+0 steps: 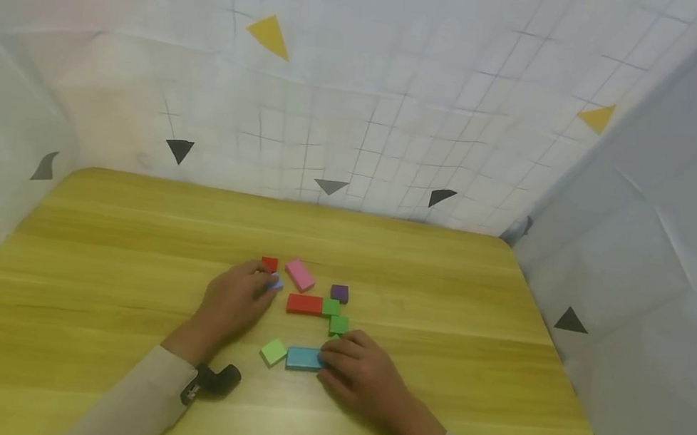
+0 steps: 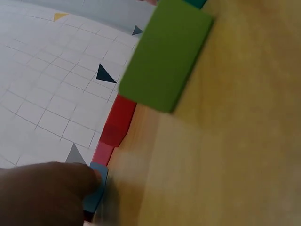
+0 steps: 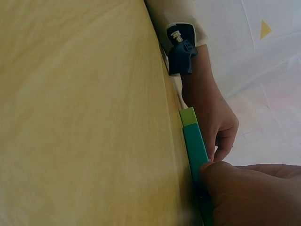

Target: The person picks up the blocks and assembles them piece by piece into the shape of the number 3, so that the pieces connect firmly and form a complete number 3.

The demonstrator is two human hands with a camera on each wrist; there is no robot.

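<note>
My left hand (image 1: 235, 301) pinches a small periwinkle-blue block (image 1: 276, 282), which shows as blue under a finger in the left wrist view. A red square block (image 1: 269, 264) lies just beyond those fingertips, and a pink block (image 1: 299, 275) lies to their right. My right hand (image 1: 362, 377) grips the right end of a long blue block (image 1: 304, 359), its thumb on the near side in the right wrist view. Those fingers partly cover a green piece behind it. Left of the blue block sits a light green square block (image 1: 273, 352), corner towards it.
A long red block (image 1: 305, 304) meets a green block (image 1: 330, 306), with another green block (image 1: 339, 325) just below. A purple block (image 1: 340, 293) stands behind them. White sheets (image 1: 360, 118) bound the wooden table (image 1: 126, 242) at the back and sides.
</note>
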